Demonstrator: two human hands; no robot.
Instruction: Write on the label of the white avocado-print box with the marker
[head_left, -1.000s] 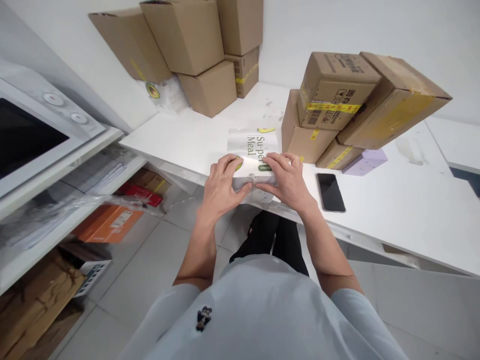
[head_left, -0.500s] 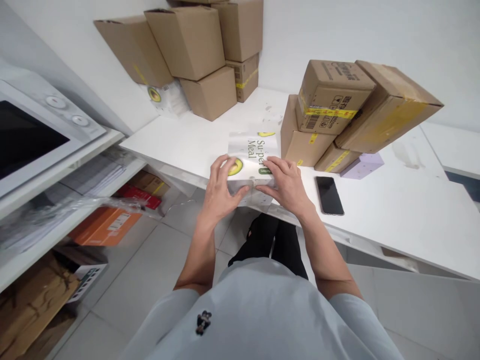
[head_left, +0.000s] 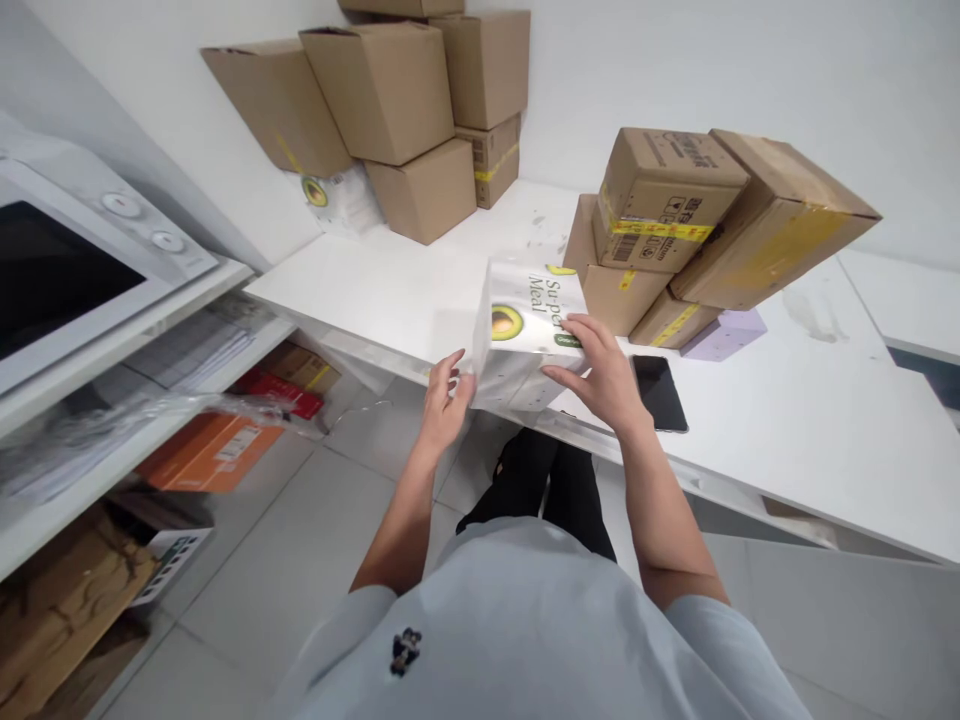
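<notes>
Box (head_left: 529,300): one, white, printed "Su-per Meal" and with avocado pictures; between the two hands, at the near edge of the table; whether its base rests fully on the table cannot be told.
Film (head_left: 482,345): clear, standing out along the box's left side, beside the left fingertips.
Left hand (head_left: 448,400): half open, fingers loosely curled, at the film's lower left corner; whether it pinches the film cannot be told.
Right hand (head_left: 604,375): thumb on the box's near face, fingers on its top; parted across the right near edge, with hold of the box.
Phone (head_left: 661,393): black, dark screen up, just right of the right wrist, which overlaps it in view.
Table (head_left: 795,430): white, beneath and beyond the hands.
Cartons, right group (head_left: 780,225): brown, stacked, yellow tape, beyond the right hand.
Lilac box (head_left: 726,336): among the lowest of that group, beyond the phone.
Cartons, left group (head_left: 382,95): brown, stacked, well beyond the left hand.
Avocado pack (head_left: 345,200): white, under a carton of the left group.
Microwave (head_left: 60,250): white, two knobs, well left of the left hand.
Orange box (head_left: 193,450): low, left of the left hand.
</notes>
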